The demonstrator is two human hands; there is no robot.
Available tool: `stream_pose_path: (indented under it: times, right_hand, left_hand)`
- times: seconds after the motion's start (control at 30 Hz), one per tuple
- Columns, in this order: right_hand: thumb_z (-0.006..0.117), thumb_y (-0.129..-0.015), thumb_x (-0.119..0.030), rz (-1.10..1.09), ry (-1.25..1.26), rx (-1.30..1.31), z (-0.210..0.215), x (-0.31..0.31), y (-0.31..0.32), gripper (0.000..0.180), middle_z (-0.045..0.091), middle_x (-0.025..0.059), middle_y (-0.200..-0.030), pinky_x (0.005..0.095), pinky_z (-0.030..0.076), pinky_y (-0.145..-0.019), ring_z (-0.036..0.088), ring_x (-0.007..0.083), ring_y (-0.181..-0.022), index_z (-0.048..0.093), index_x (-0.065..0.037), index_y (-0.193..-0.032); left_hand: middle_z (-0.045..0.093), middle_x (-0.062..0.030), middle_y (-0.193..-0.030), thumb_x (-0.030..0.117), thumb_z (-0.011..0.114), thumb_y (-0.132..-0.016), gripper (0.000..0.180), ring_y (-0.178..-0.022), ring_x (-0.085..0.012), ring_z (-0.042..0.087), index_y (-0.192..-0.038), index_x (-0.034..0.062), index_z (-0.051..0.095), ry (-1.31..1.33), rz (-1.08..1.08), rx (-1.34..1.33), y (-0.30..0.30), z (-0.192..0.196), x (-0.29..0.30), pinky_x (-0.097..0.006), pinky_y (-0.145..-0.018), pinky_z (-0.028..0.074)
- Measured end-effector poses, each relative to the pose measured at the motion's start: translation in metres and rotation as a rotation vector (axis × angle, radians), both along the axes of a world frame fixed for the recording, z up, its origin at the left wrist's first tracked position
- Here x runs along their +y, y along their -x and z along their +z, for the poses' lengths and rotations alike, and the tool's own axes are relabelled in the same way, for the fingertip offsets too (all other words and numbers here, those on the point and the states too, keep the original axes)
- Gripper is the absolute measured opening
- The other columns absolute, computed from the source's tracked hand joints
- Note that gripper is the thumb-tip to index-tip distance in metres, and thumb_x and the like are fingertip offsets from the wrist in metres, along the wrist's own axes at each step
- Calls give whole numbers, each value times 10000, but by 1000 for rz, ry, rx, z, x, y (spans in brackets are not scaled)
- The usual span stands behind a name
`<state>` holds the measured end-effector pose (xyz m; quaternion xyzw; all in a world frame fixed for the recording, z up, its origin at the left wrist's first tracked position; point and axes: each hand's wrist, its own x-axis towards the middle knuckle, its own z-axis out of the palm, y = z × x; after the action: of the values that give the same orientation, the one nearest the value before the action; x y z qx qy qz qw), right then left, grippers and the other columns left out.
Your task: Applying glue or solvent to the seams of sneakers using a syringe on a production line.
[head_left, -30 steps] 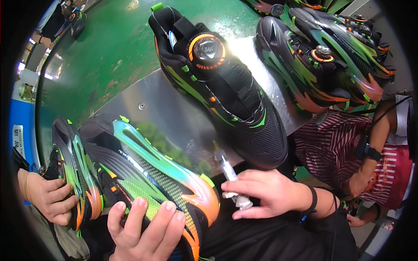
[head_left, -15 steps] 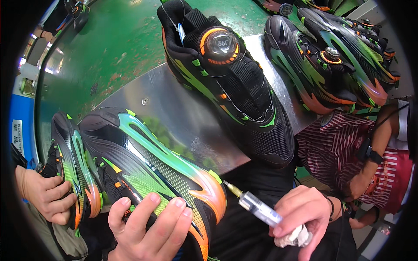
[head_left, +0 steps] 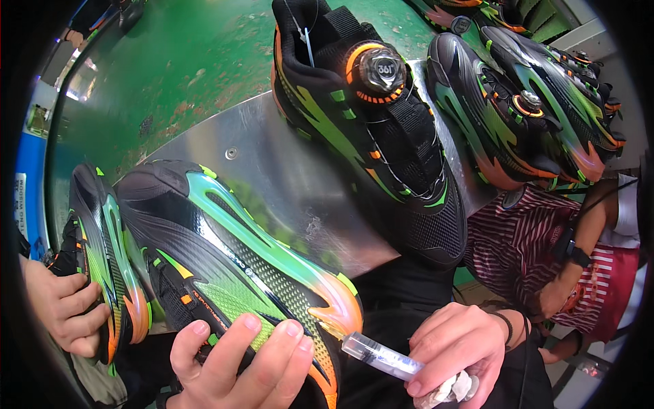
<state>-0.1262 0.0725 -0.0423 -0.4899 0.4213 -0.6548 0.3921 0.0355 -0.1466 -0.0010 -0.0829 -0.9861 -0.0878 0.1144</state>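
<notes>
My left hand [head_left: 238, 365] grips a black, green and orange sneaker [head_left: 197, 238] that lies on its side, its fingers spread along the upper. In my right hand [head_left: 460, 344] is a clear plastic syringe [head_left: 381, 356] with a yellowish needle hub, together with a crumpled white wad [head_left: 446, 392]. The needle end points at the orange heel part of the midsole, at the seam with the upper; whether it touches cannot be told. Beyond my hands, a black sneaker with a dial [head_left: 381, 71] stands on a metal plate [head_left: 225, 177].
At the left, another person's hand [head_left: 71, 313] holds a similar sneaker [head_left: 112, 259]. More sneakers [head_left: 477, 116] stand at the far right. A person in a striped garment [head_left: 511, 238] is at the right. The worktable [head_left: 177, 75] has a worn green surface.
The syringe has moved left and slightly down, bringing its needle from beside the heel to the midsole edge. My left hand stays on the sneaker. The view has shifted slightly.
</notes>
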Motion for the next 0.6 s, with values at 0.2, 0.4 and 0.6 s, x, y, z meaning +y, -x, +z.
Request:
stream_pose_path:
  times: [0.2, 0.4, 0.6]
  right_hand:
    - [798, -744, -474, 11, -26, 24, 1, -3, -1, 569, 707, 125, -872, 331, 522, -577, 679, 279, -671, 690, 40, -964]
    - [792, -759, -433, -51, 2, 163, 5, -6, -9, 519, 710, 121, -897, 307, 491, -539, 664, 238, -650, 701, 34, -968]
    - [762, -799, -384, -103, 6, 299, 19, -10, -22, 443, 712, 106, -910, 265, 456, -515, 635, 183, -611, 710, 20, -974]
  left_hand:
    - [685, -18, -1020, 135, 590, -863, 198, -1019, -240, 623, -1039, 130, 680, 3, 13, -1, -6, 1, 0, -436, -986, 367]
    - [682, -12, -1033, 143, 583, -875, 194, -1016, -236, 625, -1048, 135, 670, -1, 9, 7, -5, -2, 0, -440, -995, 363]
    - [682, -16, -1028, 139, 572, -892, 181, -998, -237, 633, -1048, 135, 662, -10, 13, 26, -7, -1, 0, -446, -1004, 362]
